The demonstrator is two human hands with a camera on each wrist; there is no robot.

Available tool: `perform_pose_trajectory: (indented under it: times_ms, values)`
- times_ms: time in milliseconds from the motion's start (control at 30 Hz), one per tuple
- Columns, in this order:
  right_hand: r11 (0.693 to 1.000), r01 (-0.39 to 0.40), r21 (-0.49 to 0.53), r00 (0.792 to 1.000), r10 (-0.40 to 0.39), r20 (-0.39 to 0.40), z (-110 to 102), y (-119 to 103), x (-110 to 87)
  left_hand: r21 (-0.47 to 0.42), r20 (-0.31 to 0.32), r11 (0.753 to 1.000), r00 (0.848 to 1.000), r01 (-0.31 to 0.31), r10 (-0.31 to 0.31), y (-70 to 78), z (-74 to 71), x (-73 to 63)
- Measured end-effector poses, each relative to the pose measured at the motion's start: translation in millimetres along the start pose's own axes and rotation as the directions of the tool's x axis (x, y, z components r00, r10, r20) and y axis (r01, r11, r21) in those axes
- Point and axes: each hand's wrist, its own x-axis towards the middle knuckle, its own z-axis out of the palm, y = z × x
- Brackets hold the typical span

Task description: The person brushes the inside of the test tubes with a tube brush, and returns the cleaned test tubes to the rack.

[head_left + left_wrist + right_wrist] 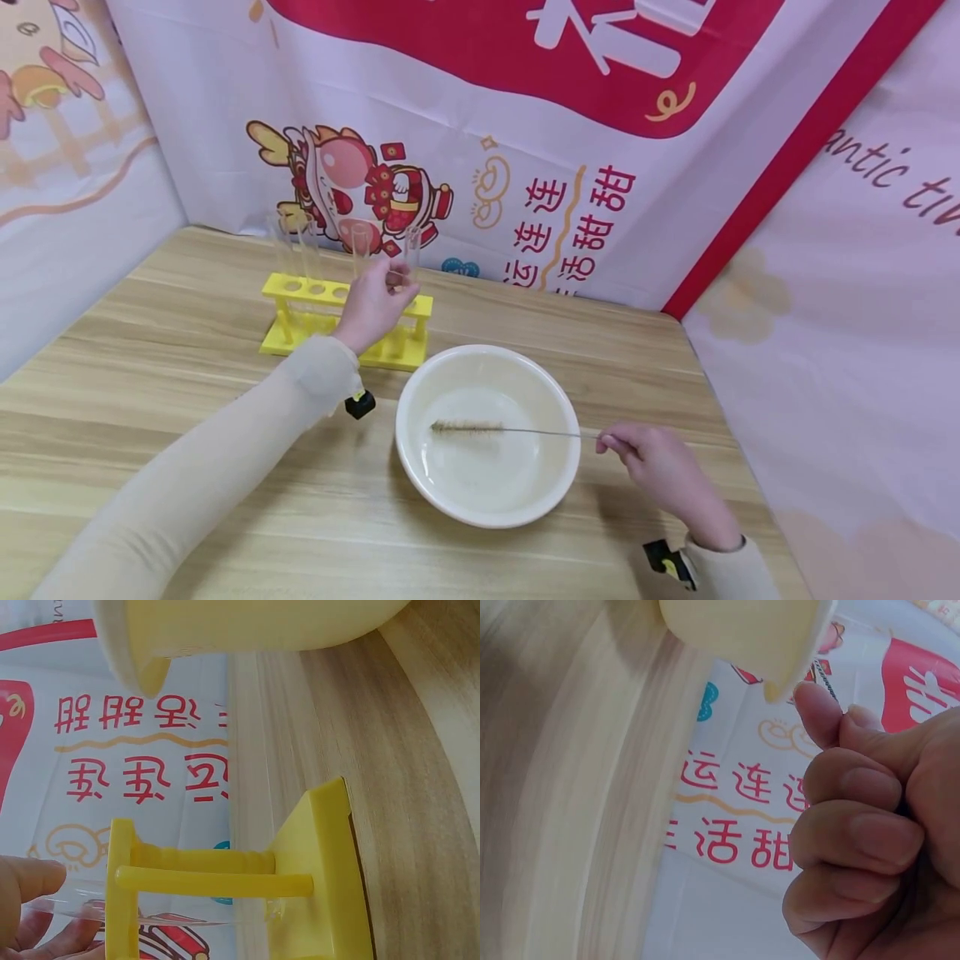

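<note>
A yellow test tube rack [273, 287] stands at the back left of the table, with several clear test tubes upright in it. At the rack's right end my left hand [372, 304] pinches one test tube [412, 248] above the top bar. In the left wrist view, thumb and fingers lie on either side of that test tube [180, 920], whose lower part is inside the rack [330, 862]. My right hand [667, 471] pinches the thin wire handle of a test tube brush [468, 427]. The brush's bristle head lies over the inside of the cream basin [487, 522].
The basin sits on the wooden table [315, 533], just right of and nearer than the rack. A printed cloth backdrop [450, 100] rises behind the table's rear edge, with more printed cloth at both sides. Black camera mounts [361, 405] are on the wrists.
</note>
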Motion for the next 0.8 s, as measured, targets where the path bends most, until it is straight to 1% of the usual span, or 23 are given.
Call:
perform_pose_trajectory:
  times_ms: [100,400,567,633,700,733,800]
  values:
    - [1.000,0.012,-0.003,1.000,-0.012,0.005,2,-3,1.4,0.007,0.001,1.000,1.000,0.003,-0.003,-0.8,0.3,-1.0]
    - [1.000,-0.015,0.002,1.000,0.015,0.025,6,-6,3.0,0.026,0.018,1.000,1.000,0.007,-0.008,-1.4,1.3,-3.3]
    - [1.000,-0.012,0.022,0.999,0.011,0.039,7,-8,3.4,0.075,0.076,0.997,0.997,-0.005,-0.001,0.9,-2.9,-6.9]
    - [1.000,0.007,0.023,0.999,-0.008,0.032,8,-10,3.7,0.100,0.099,0.995,0.995,-0.022,0.012,4.5,-6.9,-12.6]
    - [0.999,0.026,0.024,0.999,-0.027,0.024,9,-11,3.9,0.127,0.115,0.991,0.993,-0.052,0.038,9.4,-13.4,-21.7]
    - [0.999,0.028,0.026,0.999,-0.029,0.023,9,-11,3.7,0.137,0.116,0.987,0.991,-0.080,0.064,11.9,-17.3,-27.0]
    - [0.999,0.000,0.036,1.000,-0.001,0.029,8,-12,2.8,0.163,0.116,0.975,0.984,-0.151,0.133,16.2,-27.2,-39.0]
